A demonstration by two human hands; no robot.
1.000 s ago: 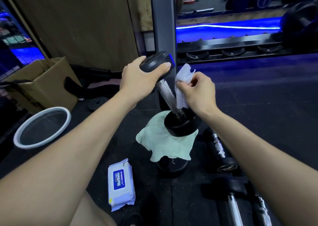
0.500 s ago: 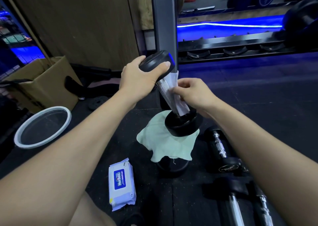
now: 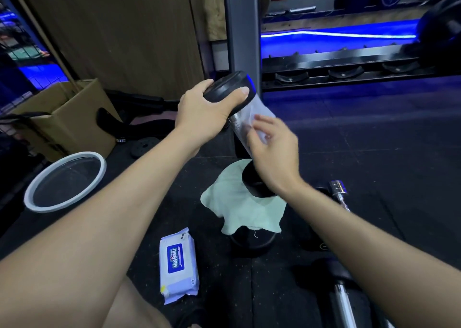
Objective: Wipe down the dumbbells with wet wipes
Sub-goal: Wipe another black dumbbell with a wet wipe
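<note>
Wipes pack [image 3: 179,265]: lying flat on the black floor mat [image 3: 374,165] nearest to me, between my forearms, blue label facing up.
Spare dumbbells [image 3: 340,295]: lying on the mat at my right, partly hidden under my right forearm, chrome handles showing.
Green cloth [image 3: 239,203]: draping over a black round weight just beyond the pack; the lower head of the dumbbell I am cleaning is resting on it.
Dumbbell [image 3: 228,88]: standing tilted, its top leaning to the left, lower head on the cloth, upper head in my left hand.
Left hand [image 3: 207,113]: gripping the upper head, fingers and thumb curling around its rim.
Right hand [image 3: 272,148]: blurring with motion; I am pinching the wet wipe [image 3: 259,113] against the chrome handle, fingers partly curled around it.
Basin [image 3: 65,181]: sitting on the mat towards its left edge, white-rimmed, well apart from the dumbbell.
Cardboard box [image 3: 67,118]: standing open behind the basin, by the wooden wall.
Rack [image 3: 344,65]: running along the far side behind a grey upright post, blue light glowing above it.
</note>
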